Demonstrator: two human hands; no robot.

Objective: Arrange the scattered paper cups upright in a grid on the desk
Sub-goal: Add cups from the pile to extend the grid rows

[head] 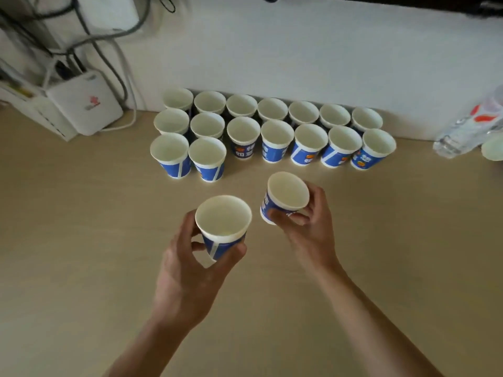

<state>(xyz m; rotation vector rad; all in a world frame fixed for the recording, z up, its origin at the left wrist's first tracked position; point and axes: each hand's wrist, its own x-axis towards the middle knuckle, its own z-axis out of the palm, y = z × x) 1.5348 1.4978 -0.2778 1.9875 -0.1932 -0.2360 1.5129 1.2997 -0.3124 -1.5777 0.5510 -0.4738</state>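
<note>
The left hand (pixel 187 268) grips 1 blue-and-white paper cup, the left cup (pixel 223 217), upright, with thumb and fingers curled round its lower wall. The right hand (pixel 310 221) pinches the right cup (pixel 285 193) near its base; that one tilts, mouth turned toward the camera and left. Both are held above the desk (pixel 81 240), just apart from each other.

Beyond them stands the grid of cups (pixel 277 137), all upright and rim to rim: 7 in the back row against the wall (pixel 299 50), 7 in the middle row, and 2 in the front row at its left end. Bare desk runs along the front row to the right of those 2, between the middle row and the hands.

The desk is pale wood-grain, with wide bare stretches left, right and near the camera. At the left rear sit a white router (pixel 84 104) and a tangle of cables (pixel 109 44). At the right edge lies a clear plastic bottle (pixel 462 129).
</note>
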